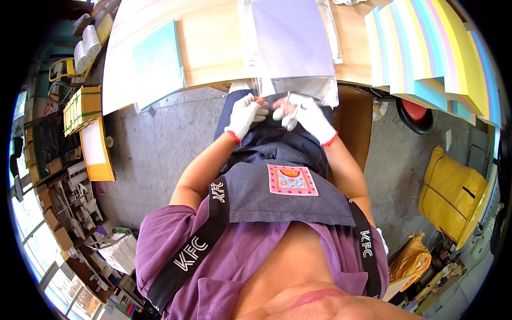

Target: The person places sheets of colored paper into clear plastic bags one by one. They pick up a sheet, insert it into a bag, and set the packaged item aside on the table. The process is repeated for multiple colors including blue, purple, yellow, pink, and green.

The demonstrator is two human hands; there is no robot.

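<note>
A flat teal sheet pack [157,61], its surface smooth and shiny, lies toward the left end of the pale wood-grain table [210,45], one corner poking past the front edge. The left hand [244,117], in a white knit glove with red cuff and bare fingertips, is held palm inward before the front edge, fingers curled; whether they pinch anything, I cannot tell. At the table's middle, a rectangular lilac sheet pack [290,42] lies ahead of both hands, its glossy clear film [314,85] overhanging the front edge. The right hand [306,113], gloved alike, is angled inward beside that film, fingers bent; its grip is unclear. Thick, straight-edged pastel paper stacks [426,50] fill the right end.
</note>
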